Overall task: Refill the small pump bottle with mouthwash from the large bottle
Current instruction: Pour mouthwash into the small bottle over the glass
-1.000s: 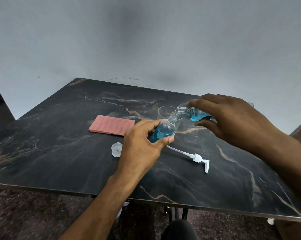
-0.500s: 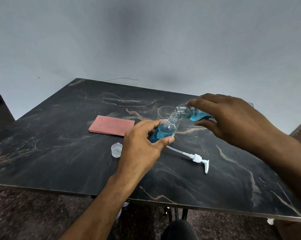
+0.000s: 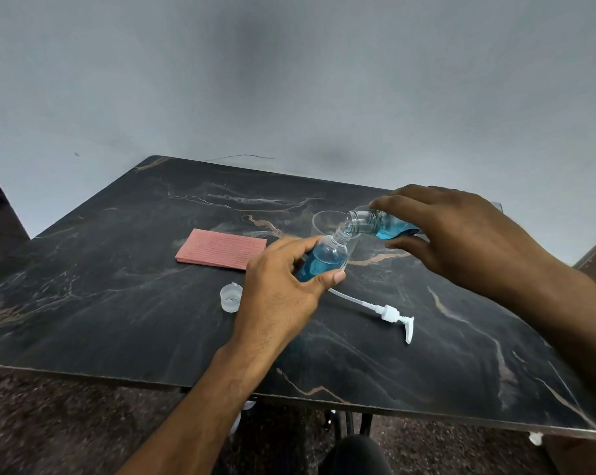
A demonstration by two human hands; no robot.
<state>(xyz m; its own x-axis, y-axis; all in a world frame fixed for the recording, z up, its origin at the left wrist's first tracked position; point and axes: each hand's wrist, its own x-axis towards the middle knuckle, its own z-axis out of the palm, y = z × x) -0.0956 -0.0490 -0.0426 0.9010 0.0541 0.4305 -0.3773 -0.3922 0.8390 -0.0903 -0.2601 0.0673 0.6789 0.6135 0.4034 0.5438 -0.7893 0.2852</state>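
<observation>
While left fingers (image 3: 303, 250) grip one small bottle (image 3: 324, 258), right fingers (image 3: 389, 202) hold one large bottle (image 3: 378, 226).

1. It looked like a plain room in a home, though that was hard to tell for sure.
2. A dark table (image 3: 125, 269) with a stone-like pattern stood against a bare grey wall (image 3: 289, 80).
3. The floor (image 3: 49, 423) below was dark and speckled.

We see a dark marble table (image 3: 118, 286) bearing a pink cloth (image 3: 221, 248), clear cap (image 3: 230, 297), pump head (image 3: 390, 313) and glass (image 3: 324, 222).
</observation>
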